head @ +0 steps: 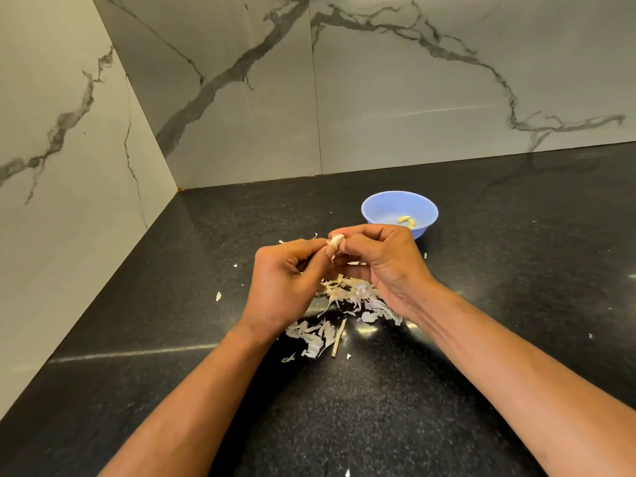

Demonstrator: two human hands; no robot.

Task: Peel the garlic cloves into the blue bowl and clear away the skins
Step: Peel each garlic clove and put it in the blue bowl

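no readable text, no labels, no brands, no numbers, no signs anywhere

Two bare forearms run up from the bottom edge to the left hand and the right hand. No sleeve, cuff, watch, ring or glove shows on either arm from the frame edge to the fingertips. The fingernails that show at the tips of both hands are short and plain.
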